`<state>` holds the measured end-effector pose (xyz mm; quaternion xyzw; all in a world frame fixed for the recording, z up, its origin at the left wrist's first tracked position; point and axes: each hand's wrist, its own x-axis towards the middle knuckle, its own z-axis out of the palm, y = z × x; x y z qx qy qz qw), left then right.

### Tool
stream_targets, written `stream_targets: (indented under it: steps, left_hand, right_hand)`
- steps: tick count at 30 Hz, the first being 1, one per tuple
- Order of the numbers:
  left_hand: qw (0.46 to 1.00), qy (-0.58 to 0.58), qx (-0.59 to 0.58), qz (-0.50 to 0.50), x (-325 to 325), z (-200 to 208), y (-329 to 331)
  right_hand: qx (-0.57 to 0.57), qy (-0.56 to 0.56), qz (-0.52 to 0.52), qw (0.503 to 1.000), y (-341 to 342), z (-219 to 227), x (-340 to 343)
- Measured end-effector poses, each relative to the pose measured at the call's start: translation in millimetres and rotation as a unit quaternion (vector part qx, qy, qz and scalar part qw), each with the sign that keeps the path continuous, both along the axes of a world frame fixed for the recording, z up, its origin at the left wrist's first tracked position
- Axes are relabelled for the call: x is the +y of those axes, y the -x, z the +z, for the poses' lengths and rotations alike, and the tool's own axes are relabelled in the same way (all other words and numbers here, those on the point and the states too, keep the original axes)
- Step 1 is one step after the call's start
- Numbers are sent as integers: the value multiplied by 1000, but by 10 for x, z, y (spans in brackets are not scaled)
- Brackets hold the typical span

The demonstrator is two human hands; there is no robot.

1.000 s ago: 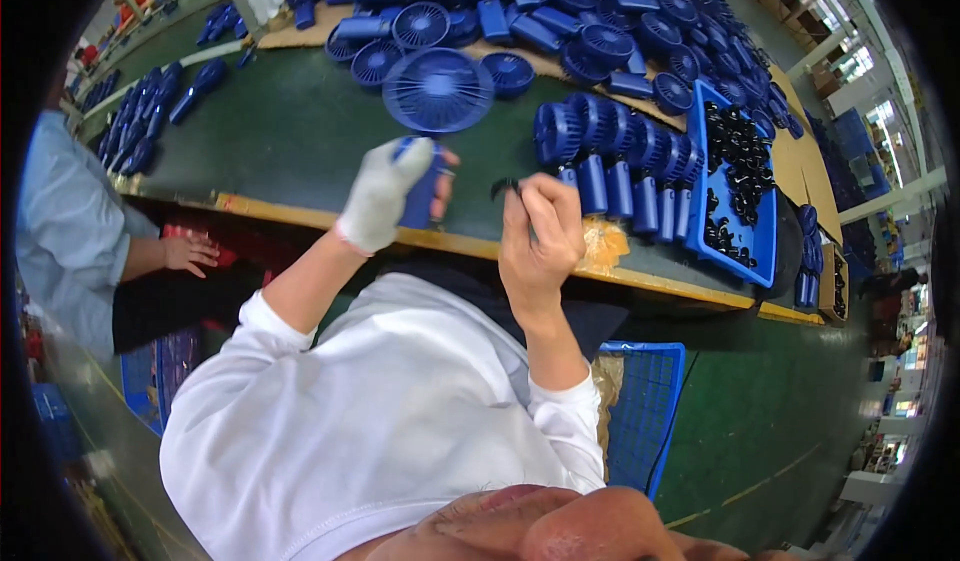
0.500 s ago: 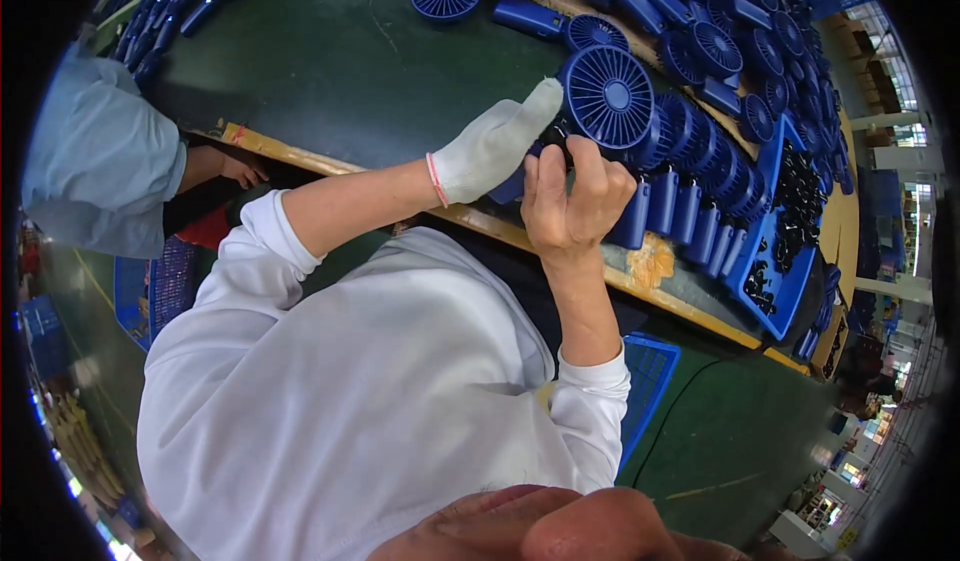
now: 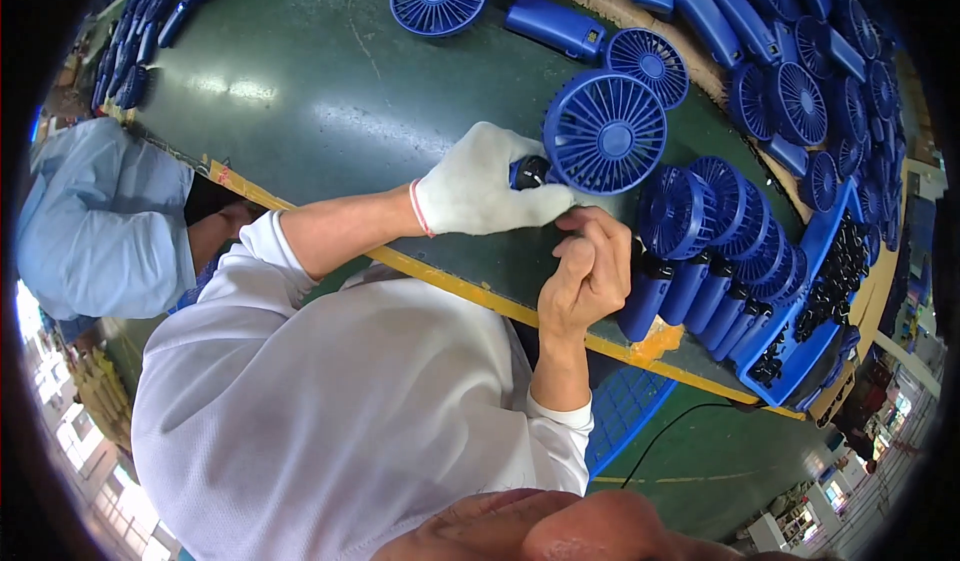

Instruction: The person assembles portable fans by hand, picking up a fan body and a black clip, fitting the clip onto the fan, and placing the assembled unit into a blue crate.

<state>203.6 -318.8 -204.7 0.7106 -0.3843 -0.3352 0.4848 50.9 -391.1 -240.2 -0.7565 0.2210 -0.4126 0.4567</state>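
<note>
My left hand [image 3: 485,183], in a white glove, is wrapped around the handle of a blue handheld fan [image 3: 607,133]. The fan's round grille points up, and a black piece shows at its neck between my thumb and fingers. Most of the handle is hidden by the glove. My bare right hand [image 3: 586,276] is just below the fan head, close to the gloved thumb tip. Its fingers are curled together, and whatever they pinch, if anything, is too small to make out. To its right, a row of similar fans [image 3: 675,213] stands along the table edge.
A blue tray [image 3: 778,386] of small black parts sits at the right end of the green table [image 3: 290,91]. Many loose blue fans [image 3: 798,101] are piled at the far right on cardboard. At the left, a co-worker's light blue sleeve [image 3: 110,231] reaches the table edge.
The held fan now shows the gloved fingers around its neck, where the thumb was raised before. My right hand has drawn down slightly from the neck. The whole view has shifted.
</note>
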Motion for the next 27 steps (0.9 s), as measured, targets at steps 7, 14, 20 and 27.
stream_targets:
  steps: [7,14,20,27]
  left_hand:
    - [961,27,236,-140,96,-114,26]
    - [899,-34,417,-131,179,-22,280]
    - [914,-19,367,-170,259,-50,496]
    - [804,-22,522,-284,424,-81,745]
  right_hand:
    - [4,-114,52,992,-74,118,-65]
    - [-74,-471,40,878,32,218,178]
    - [-128,-385,-55,913,233,396,466]
    - [-219,-212,101,947,450,222,303]
